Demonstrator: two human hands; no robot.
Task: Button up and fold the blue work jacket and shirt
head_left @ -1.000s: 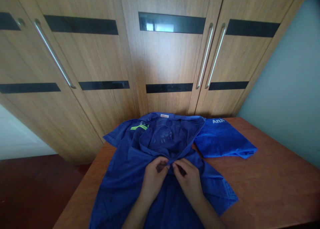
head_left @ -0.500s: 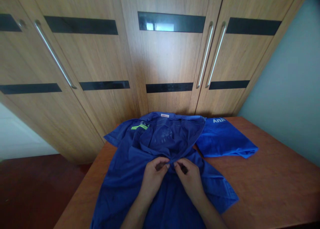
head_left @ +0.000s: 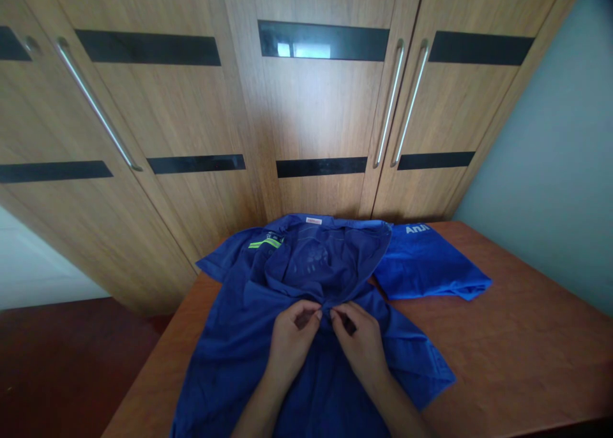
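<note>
A dark blue short-sleeved work shirt (head_left: 239, 355) lies spread on the table, its collar end toward the wardrobe. Its neck opening lies wide, showing a white label and a faded print inside. On the left of its chest is a yellow-green stripe. My left hand (head_left: 293, 336) pinches the front edge of the shirt just below the neck opening. Close beside it, my right hand (head_left: 360, 339) pinches the other front edge, thumb and forefinger together. The fingertips nearly meet; whether a button or snap sits between them I cannot make out.
A folded bright blue garment (head_left: 426, 265) with white lettering lies right of the shirt on the brown wooden table (head_left: 507, 342). Behind stands a wooden wardrobe (head_left: 320, 112) with metal handles and dark strips. A pale wall (head_left: 550, 163) rises at the right.
Both hands keep their pinch on the shirt front, with only slight finger movement. The whole view has shifted a little; the shirt and folded garment lie as before.
</note>
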